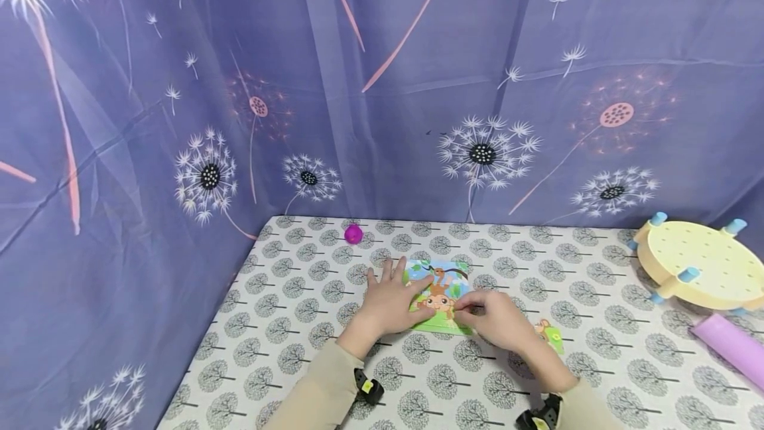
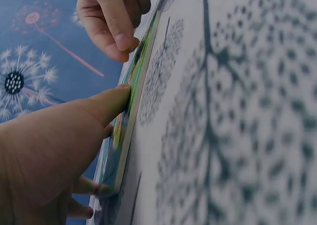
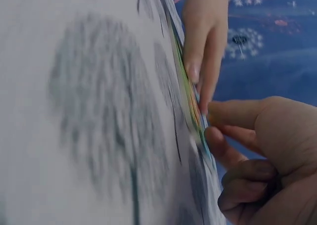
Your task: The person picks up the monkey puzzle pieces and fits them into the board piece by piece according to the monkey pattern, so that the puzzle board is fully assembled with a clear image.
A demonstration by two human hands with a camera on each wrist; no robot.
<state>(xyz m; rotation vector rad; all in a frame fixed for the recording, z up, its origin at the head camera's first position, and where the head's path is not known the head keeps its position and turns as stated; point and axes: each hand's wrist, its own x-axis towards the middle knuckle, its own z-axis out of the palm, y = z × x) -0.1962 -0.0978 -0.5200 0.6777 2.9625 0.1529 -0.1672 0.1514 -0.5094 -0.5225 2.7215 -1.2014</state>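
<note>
A flat picture puzzle (image 1: 438, 324) with a cartoon monkey lies on the cloth-covered table. Spread over its left side, my left hand (image 1: 388, 302) rests with the thumb and index finger on the picture; the other fingers reach past its left edge. At the right edge, my right hand (image 1: 498, 320) pinches what looks like a small puzzle piece (image 3: 212, 118) between thumb and index finger, mostly hidden by the fingertips. The remaining right fingers are curled in. A loose puzzle piece (image 1: 555, 338), green with part of a monkey, lies right of the puzzle, partly behind the right wrist.
A small purple ball-like object (image 1: 353, 234) sits near the table's back edge. At the right stand a yellow perforated stool-like object (image 1: 704, 264) with blue-tipped legs and a lilac cylinder (image 1: 731, 347). A purple dandelion curtain (image 1: 394, 131) hangs behind and left.
</note>
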